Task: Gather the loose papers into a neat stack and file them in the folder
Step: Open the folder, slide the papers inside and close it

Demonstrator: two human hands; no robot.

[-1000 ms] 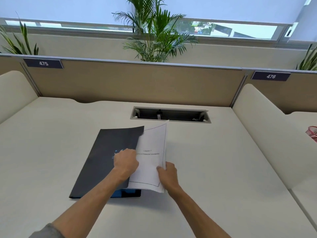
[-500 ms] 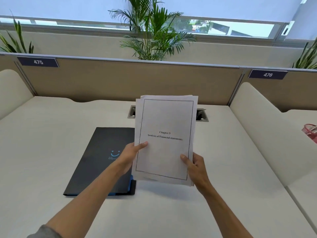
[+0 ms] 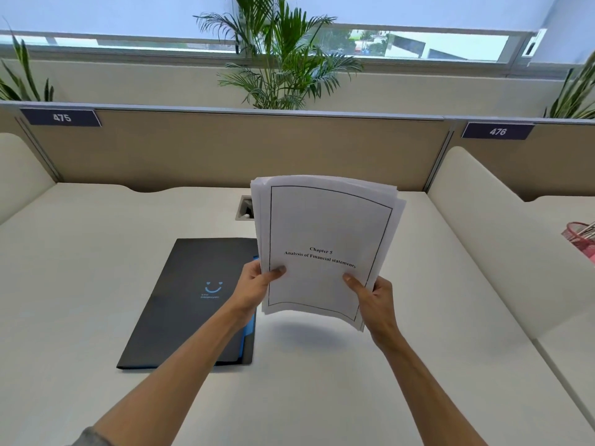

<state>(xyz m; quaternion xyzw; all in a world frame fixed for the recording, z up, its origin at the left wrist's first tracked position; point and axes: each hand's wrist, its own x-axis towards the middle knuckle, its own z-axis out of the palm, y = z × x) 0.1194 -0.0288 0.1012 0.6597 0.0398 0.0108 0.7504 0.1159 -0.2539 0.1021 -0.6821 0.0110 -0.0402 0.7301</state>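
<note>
I hold a stack of white papers (image 3: pixel 325 226) upright above the desk, its top sheet printed "Chapter 5, Analysis of Financial statements". My left hand (image 3: pixel 254 289) grips the stack's lower left edge, thumb on the front. My right hand (image 3: pixel 372 297) grips the lower right edge the same way. The sheets' edges are slightly uneven at the top and right. A dark folder (image 3: pixel 193 300) with a blue smiley logo lies closed and flat on the desk to the left of the papers, blue inner pockets showing at its right edge.
The white desk (image 3: pixel 80 284) is bounded by a tan partition (image 3: pixel 225 149) at the back and a cream divider (image 3: pixel 502 236) on the right. A cable slot (image 3: pixel 245 210) is sunk into the desk behind the papers. A red mesh basket (image 3: pixel 582 236) stands at far right.
The papers were lifted from the folder's opened cover off the desk and stood upright in both hands. The folder's cover dropped shut and now lies flat.
</note>
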